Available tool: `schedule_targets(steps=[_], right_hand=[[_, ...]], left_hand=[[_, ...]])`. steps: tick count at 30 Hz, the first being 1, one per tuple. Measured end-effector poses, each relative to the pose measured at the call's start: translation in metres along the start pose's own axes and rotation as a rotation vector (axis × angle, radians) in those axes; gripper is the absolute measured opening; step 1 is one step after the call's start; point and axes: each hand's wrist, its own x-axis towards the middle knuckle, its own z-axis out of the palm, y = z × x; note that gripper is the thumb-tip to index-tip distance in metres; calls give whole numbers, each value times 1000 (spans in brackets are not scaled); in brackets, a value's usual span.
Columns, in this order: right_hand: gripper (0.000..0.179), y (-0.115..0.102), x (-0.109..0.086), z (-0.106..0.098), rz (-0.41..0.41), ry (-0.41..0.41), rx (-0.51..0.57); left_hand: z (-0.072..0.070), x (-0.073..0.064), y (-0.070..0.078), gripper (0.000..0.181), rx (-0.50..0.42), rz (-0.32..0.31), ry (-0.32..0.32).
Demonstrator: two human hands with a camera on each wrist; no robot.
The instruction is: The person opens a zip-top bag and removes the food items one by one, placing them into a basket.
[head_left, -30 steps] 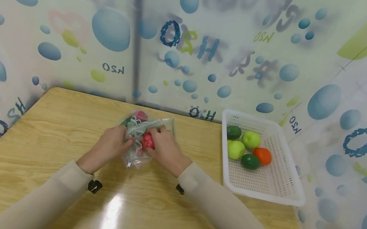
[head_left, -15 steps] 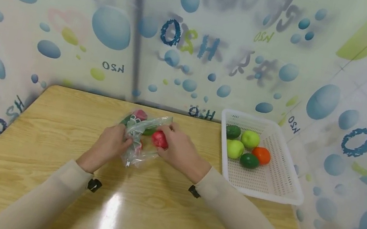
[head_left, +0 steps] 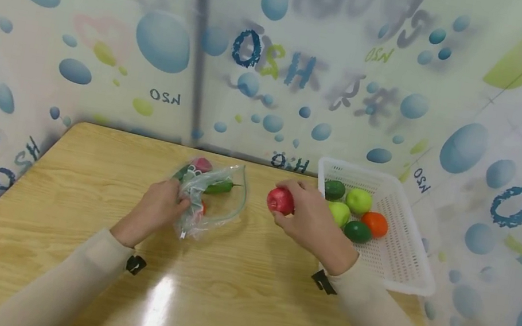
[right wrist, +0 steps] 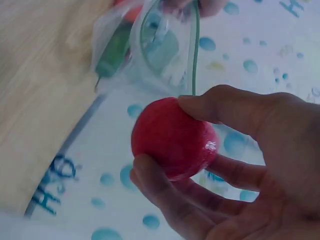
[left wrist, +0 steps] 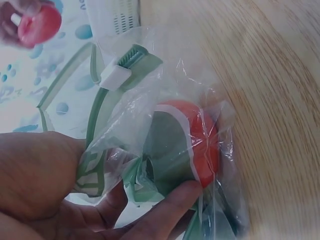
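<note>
Holding a red apple (right wrist: 172, 137) in the right hand (head_left: 311, 218), between a clear zip bag (head_left: 196, 185) and a white plastic basket (head_left: 396, 257) as seen from the head.
Looked round, smooth and deep red, with a bright shine on one side up close and faint paler streaks from above. Hung over the wooden table (head_left: 227, 297), gripped between the thumb and curved fingers of the right hand. Pinched the bag's near side with the left hand (head_left: 156, 206), thumb and fingers closed on the film. Showed through that film a green pepper (head_left: 219, 187) by the green-edged mouth and an orange-red round item (left wrist: 205, 145), partly hidden.
</note>
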Motion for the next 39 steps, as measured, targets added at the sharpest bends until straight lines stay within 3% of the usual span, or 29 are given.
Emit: schedule_targets(steps=[3,13,21,27,32,39], right_hand=[[54,23,-9,-13,52,15,-49],[48,113,-44,-61,279,-61,-105],[52,171,-64,-82,463,-314,-132],[41,190,-67,-80,486,-388,-124],[46,194,-67,-74,503,-419,-111],[62,189,-67,-70,561,-400,-116]], left_hand=[[-1,0,0,19,1,3,2],[0,-1,0,18,14,5,19],[-1,-1,1,16,-17,4,4],[-1,-1,2,19,-9,-2,-3],[-2,-2,2,18,-7,-8,-4],[-1,-2,3,18,-9,-1,6]])
